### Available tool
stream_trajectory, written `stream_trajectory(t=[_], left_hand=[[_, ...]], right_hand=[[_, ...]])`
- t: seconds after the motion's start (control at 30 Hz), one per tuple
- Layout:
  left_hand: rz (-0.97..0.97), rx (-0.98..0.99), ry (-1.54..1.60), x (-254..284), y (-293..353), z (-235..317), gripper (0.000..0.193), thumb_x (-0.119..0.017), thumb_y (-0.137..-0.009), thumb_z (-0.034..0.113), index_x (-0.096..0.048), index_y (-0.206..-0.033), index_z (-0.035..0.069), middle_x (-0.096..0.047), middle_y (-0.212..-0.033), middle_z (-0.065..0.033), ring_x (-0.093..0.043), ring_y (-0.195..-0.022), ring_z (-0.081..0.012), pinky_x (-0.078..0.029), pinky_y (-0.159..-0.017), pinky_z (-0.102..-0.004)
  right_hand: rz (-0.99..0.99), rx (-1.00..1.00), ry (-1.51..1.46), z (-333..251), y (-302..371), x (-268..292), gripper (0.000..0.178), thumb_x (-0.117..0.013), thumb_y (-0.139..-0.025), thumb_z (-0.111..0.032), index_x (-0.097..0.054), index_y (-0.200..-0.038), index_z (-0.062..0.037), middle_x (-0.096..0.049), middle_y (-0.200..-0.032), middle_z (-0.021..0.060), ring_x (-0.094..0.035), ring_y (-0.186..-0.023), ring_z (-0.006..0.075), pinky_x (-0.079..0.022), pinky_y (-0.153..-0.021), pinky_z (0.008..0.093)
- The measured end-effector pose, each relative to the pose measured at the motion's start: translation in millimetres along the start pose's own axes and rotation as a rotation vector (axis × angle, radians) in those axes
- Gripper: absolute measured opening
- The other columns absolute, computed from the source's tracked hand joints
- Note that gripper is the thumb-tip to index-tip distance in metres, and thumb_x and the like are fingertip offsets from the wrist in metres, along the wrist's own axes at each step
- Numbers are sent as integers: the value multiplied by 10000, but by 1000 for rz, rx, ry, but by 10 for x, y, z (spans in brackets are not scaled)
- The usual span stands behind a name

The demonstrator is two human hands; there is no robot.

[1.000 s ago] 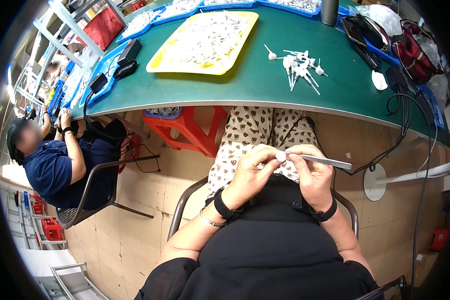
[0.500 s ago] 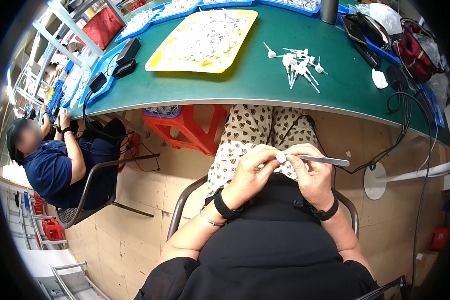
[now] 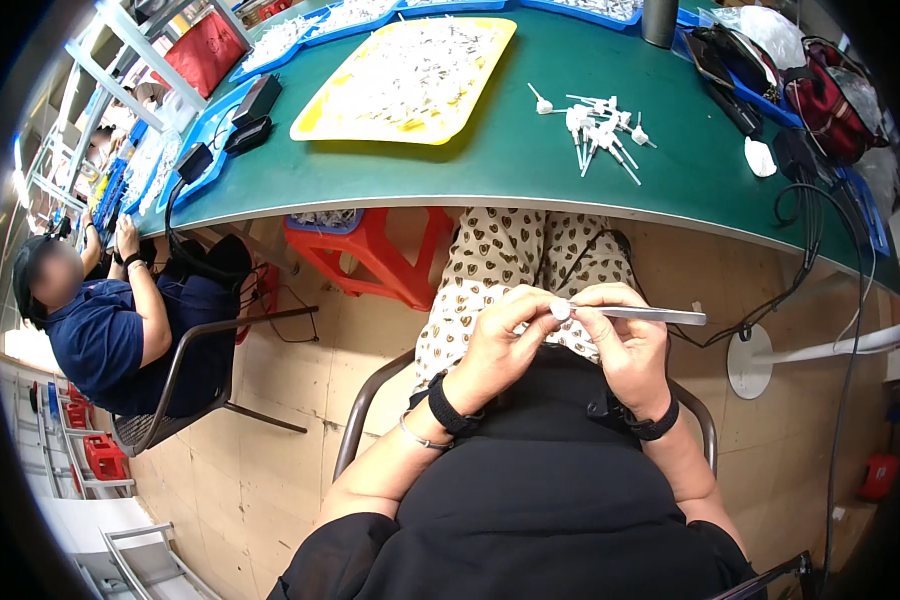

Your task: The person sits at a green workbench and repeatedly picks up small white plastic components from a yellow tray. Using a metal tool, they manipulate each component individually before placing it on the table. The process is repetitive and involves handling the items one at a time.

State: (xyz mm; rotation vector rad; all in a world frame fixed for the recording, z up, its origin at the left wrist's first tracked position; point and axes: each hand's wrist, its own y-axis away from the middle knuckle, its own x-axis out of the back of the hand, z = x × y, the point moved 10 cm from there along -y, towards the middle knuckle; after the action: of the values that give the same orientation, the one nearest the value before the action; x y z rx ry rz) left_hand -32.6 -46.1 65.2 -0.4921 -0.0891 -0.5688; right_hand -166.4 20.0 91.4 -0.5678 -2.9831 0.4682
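Left forearm [image 3: 375, 485] at seven o'clock, slanting toward two; elbow bent. Left hand [image 3: 510, 335] just off centre toward four, thumb and fingers in pinch, tips toward two. Right forearm [image 3: 688, 475] at five o'clock, angled toward eleven. Right hand [image 3: 630, 345] near three, fingers curled, thumb pressing, tips toward ten. Both hands' fingertips close together.

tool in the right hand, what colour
The tool is silvery grey, in the head view.

Seen on the green table [image 3: 570, 65]: a yellow tray [image 3: 315, 128], inside it many small white pieces [image 3: 410, 75]; to its right, a loose heap of white pieces with thin stems [image 3: 598, 118]; along the far edge, blue trays [image 3: 455, 8]; farther right, a small white lump [image 3: 758, 158]
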Motion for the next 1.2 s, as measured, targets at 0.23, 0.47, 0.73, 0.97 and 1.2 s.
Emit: stream_trajectory(t=[0.23,0.47,0.73,0.97,1.2], left_hand=[[6,-75,-79,6,-6,80,167,-726,-857,-47,-698,-1013,4,-689,-957,-113,-678,-866,-255,-548,-763,-329],[-4,-95,-105,2,-7,100,178,-729,-858,-40,-698,-1026,8,-689,-961,-114,-678,-871,-264,-551,-766,-338],[-6,-109,-117,-3,-8,104,193,-729,-851,-46,-694,-1032,8,-686,-956,-114,-674,-873,-272,-550,-768,-345],[-8,-107,-132,-7,-7,134,195,-731,-843,-50,-690,-1024,8,-683,-954,-116,-670,-876,-276,-548,-770,-348],[-6,-101,-123,-13,2,101,188,-733,-842,-47,-689,-1016,7,-680,-944,-113,-670,-864,-275,-547,-760,-349]], right_hand=[[-49,212,211,-190,-17,-56,52,-705,-919,-30,-713,-965,-8,-700,-891,84,-672,-749,179,-528,-672,291],[-52,230,257,-190,-11,-63,57,-706,-916,-21,-708,-971,-7,-697,-894,92,-672,-769,196,-529,-687,298],[-25,216,255,-189,-6,-52,68,-715,-907,-9,-711,-974,0,-704,-904,97,-677,-763,197,-540,-688,302],[-20,214,268,-170,-9,-44,60,-721,-900,-6,-721,-959,4,-709,-889,94,-681,-739,188,-543,-667,296],[-23,179,253,-146,-7,-43,62,-712,-903,12,-719,-964,16,-710,-897,97,-696,-758,175,-556,-684,280]])
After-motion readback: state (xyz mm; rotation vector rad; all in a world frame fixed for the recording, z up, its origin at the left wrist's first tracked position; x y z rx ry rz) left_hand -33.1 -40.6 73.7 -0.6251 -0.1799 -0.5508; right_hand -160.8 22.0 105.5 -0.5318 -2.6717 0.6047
